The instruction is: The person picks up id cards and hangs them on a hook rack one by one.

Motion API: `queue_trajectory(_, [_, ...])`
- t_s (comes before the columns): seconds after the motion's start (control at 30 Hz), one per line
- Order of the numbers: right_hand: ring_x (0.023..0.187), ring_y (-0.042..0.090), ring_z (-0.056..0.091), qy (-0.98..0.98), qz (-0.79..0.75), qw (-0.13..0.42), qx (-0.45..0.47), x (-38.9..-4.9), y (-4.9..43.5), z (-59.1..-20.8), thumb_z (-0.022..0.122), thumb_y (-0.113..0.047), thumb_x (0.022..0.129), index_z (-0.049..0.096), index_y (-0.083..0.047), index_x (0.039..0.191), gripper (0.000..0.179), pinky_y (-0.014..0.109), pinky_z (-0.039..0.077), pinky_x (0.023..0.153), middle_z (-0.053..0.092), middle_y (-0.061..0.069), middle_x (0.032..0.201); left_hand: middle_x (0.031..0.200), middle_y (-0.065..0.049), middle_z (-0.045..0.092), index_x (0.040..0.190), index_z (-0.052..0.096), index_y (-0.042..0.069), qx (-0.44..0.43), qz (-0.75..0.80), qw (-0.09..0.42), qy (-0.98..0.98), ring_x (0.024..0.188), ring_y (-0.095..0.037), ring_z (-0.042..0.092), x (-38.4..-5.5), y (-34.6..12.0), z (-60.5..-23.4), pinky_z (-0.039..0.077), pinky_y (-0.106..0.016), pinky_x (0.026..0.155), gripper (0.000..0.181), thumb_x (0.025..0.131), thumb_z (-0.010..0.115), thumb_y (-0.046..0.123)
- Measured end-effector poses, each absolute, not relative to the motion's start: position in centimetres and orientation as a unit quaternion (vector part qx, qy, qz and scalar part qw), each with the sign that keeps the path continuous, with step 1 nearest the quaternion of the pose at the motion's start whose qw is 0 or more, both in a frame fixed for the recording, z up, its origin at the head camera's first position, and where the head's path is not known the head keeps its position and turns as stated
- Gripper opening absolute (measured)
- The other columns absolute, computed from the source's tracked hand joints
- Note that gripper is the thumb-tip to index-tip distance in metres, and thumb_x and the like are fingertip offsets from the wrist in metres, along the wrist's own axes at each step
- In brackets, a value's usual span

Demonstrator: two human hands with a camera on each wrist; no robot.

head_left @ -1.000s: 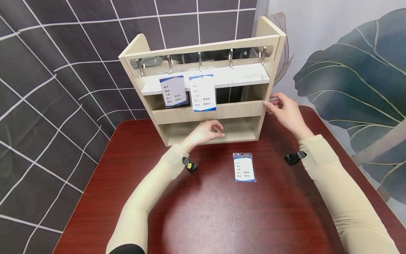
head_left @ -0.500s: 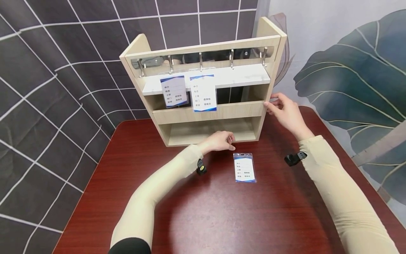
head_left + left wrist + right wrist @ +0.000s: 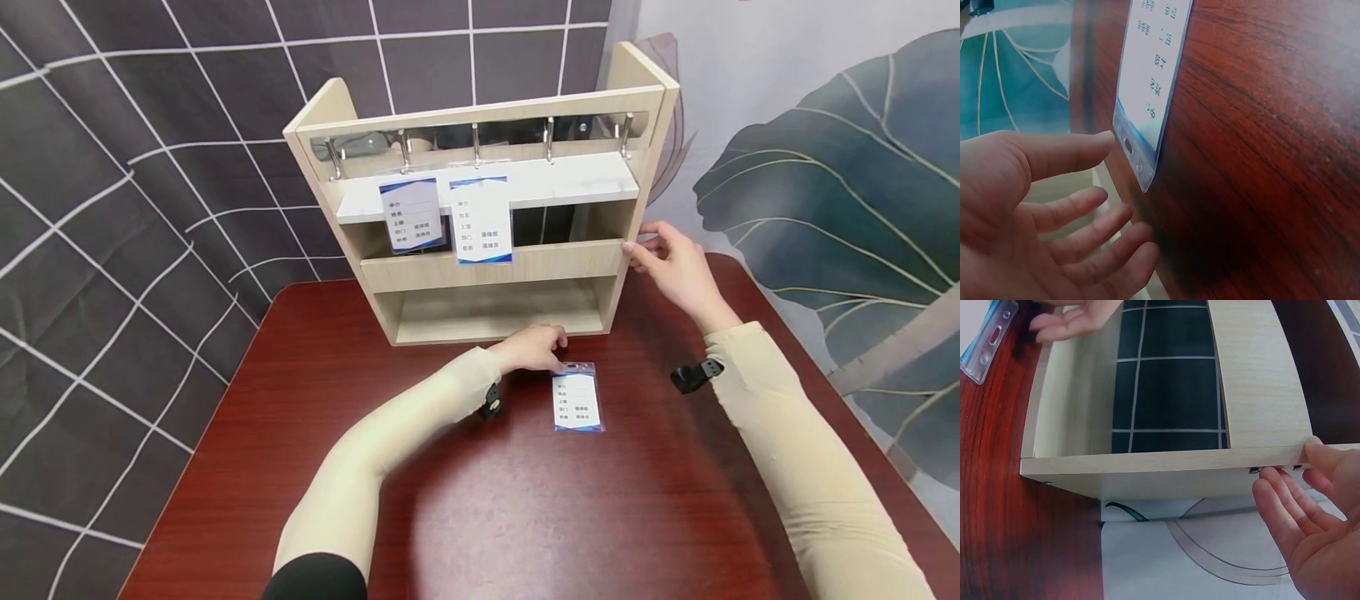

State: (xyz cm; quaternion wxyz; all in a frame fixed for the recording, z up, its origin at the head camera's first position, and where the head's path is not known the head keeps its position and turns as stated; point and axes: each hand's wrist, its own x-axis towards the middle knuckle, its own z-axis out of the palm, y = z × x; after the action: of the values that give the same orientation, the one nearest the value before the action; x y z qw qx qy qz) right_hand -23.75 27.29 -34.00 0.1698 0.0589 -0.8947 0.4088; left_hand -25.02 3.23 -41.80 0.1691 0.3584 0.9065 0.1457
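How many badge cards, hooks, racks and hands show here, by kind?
Badge cards: 3, two hanging on the rack and one flat on the table
Metal hooks: 5
Wooden rack: 1
Hands: 2, left hand and right hand
Total: 11

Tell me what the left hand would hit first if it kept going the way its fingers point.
Most likely the badge holder on the table: the left hand points at its slotted top edge, fingertips nearly there, though actual contact is unclear.
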Motion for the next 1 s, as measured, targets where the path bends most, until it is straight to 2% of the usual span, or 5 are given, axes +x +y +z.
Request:
queue_trajectory(0.2, [0.073, 0.002, 0.066, -0.895, 0.407, 0.171, 0.059, -23.9, 27.2, -34.3, 0.064, -0.034, 0.1, 0.058, -0.001, 0.125, 0.042, 0.01, 0.046, 0.063, 0.071, 0.024, 0.101, 0.125, -0.007, 0.064, 0.128, 0.062, 0.005, 0.351, 0.122, 0.172, 0.912, 0.116, -0.018, 0.056, -25.2, 3.7, -42.7, 0.043, -0.021, 0.096, 0.055, 0.083, 0.081, 0.028])
queue_trajectory(0.4, [0.087, 0.032, 0.071, -0.896, 0.406, 0.169, 0.058, -23.8, 27.1, -34.1, 0.063, -0.034, 0.1, 0.058, -0.001, 0.127, 0.043, 0.009, 0.046, 0.064, 0.07, 0.024, 0.104, 0.123, -0.006, 0.062, 0.126, 0.066, 0.006, 0.346, 0.115, 0.175, 0.914, 0.111, -0.015, 0.056, -25.0, 4.0, -43.0, 0.044, -0.02, 0.093, 0.054, 0.081, 0.083, 0.03])
queue_trajectory(0.5, [0.091, 0.039, 0.07, -0.896, 0.408, 0.168, 0.059, -23.7, 27.1, -34.0, 0.063, -0.033, 0.1, 0.057, -0.001, 0.128, 0.043, 0.008, 0.045, 0.064, 0.07, 0.025, 0.105, 0.122, -0.005, 0.062, 0.124, 0.067, 0.007, 0.343, 0.114, 0.172, 0.916, 0.111, -0.015, 0.055, -24.9, 4.0, -43.0, 0.044, -0.02, 0.092, 0.052, 0.08, 0.085, 0.029])
queue_trajectory(0.73, [0.085, 0.031, 0.072, -0.895, 0.405, 0.176, 0.06, -23.9, 27.3, -34.1, 0.063, -0.031, 0.1, 0.058, 0.0, 0.126, 0.04, 0.008, 0.046, 0.064, 0.07, 0.025, 0.103, 0.1, 0.0, 0.064, 0.106, 0.07, 0.006, 0.339, 0.149, 0.177, 0.912, 0.092, -0.011, 0.055, -24.8, 4.0, -43.3, 0.044, -0.019, 0.082, 0.036, 0.079, 0.086, 0.022])
queue_trajectory(1.0, [0.086, 0.035, 0.071, -0.894, 0.406, 0.177, 0.065, -23.8, 27.3, -34.1, 0.064, -0.029, 0.1, 0.058, 0.0, 0.126, 0.039, 0.009, 0.046, 0.064, 0.071, 0.025, 0.105, 0.083, 0.004, 0.06, 0.098, 0.066, 0.005, 0.309, 0.205, 0.216, 0.903, 0.076, -0.011, 0.052, -24.5, 4.1, -43.7, 0.043, -0.018, 0.069, 0.03, 0.077, 0.086, 0.014])
